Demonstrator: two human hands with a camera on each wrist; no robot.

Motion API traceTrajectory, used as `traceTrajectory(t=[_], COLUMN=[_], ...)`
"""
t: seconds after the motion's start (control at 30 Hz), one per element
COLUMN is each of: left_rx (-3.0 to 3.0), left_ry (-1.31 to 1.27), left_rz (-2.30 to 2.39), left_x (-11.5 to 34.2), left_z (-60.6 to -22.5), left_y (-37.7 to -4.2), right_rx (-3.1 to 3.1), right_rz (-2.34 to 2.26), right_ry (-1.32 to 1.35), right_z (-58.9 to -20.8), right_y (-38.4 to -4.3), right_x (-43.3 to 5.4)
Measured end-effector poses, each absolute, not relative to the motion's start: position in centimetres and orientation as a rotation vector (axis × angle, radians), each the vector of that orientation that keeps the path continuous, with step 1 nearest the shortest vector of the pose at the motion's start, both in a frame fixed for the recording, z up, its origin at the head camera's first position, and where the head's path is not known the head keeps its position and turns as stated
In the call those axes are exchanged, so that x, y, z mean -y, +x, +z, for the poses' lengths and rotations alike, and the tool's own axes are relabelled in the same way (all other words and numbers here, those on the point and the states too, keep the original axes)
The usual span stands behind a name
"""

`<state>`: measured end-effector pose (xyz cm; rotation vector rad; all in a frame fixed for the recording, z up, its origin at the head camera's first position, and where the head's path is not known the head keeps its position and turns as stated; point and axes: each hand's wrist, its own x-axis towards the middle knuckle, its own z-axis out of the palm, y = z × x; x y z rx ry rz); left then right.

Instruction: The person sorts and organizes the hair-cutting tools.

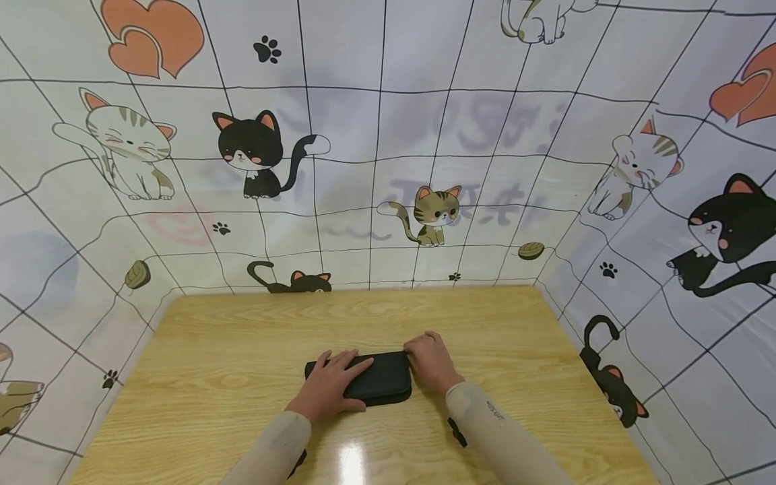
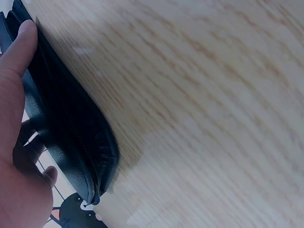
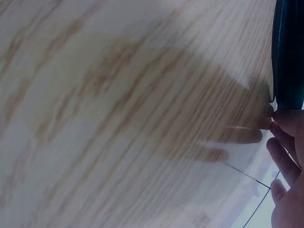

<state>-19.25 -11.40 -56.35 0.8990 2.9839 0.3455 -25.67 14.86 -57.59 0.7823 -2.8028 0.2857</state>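
Observation:
A black zippered case (image 1: 380, 378) lies flat on the wooden table, with a leather-like cover and a zipper running round its side. My left hand (image 1: 330, 387) holds its left part, fingers spread over the top and thumb against the near edge. In the left wrist view, the thumb of the left hand (image 2: 16, 109) presses on the zippered side of the case (image 2: 71, 123). At the case's far right corner, my right hand (image 1: 432, 362) pinches with curled fingers. The right wrist view catches the right hand's (image 3: 289, 152) fingertips at the case's end (image 3: 289, 52); a zipper pull is not visible there.
The wooden table (image 1: 242, 330) spreads around the case, with a light reflection near its front. White cloth walls (image 1: 351, 135) printed with cats and grid lines enclose it at the back and both sides. Dark straps show beneath both sleeves.

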Motion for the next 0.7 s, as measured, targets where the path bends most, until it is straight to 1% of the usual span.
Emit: traceTrajectory(t=[0.43, 0.7], left_rx=[-2.986, -2.976], left_ry=[0.894, 0.879], left_rz=[0.359, 0.36], left_x=[11.45, 11.36], left_z=[-56.69, -56.4], left_y=[-19.43, -19.35], right_rx=[2.879, 2.854], right_rz=[0.262, 0.219], right_ry=[0.648, 0.684], right_z=[-57.41, -57.21], right_y=[-25.47, -25.48], right_x=[-14.15, -14.44])
